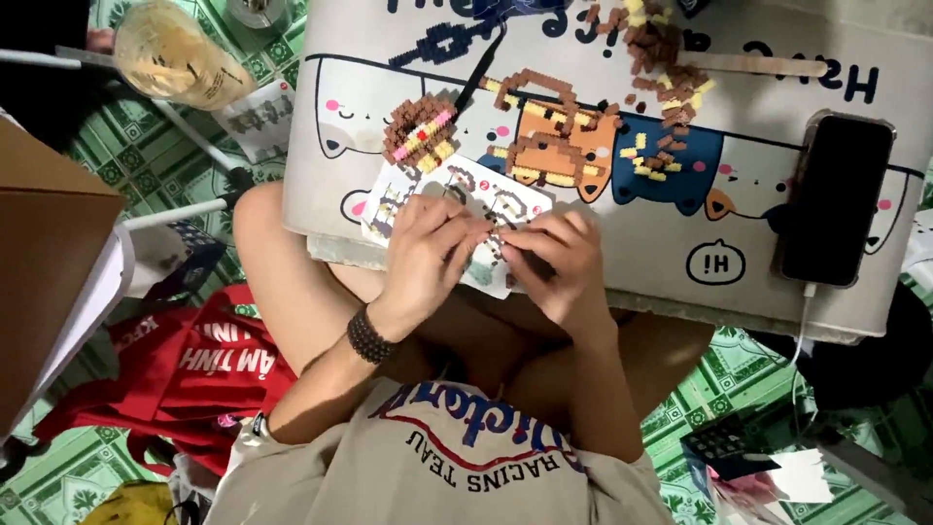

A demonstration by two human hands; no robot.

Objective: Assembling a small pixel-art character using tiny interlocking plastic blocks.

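Head view is showing the left hand [428,248] and right hand [559,255] curling shut and pinching a small brick piece [498,245] over the paper sheet [457,185] at the lap table's [603,253] near edge, lining up tiny bricks.

A low white desk [321,146] printed with cartoon cats carries a black phone [834,199] at its right end. Left of the phone lie loose brown and yellow blocks [661,107], a wooden stick [753,65], a small block figure [420,131] and a printed sheet [457,190].
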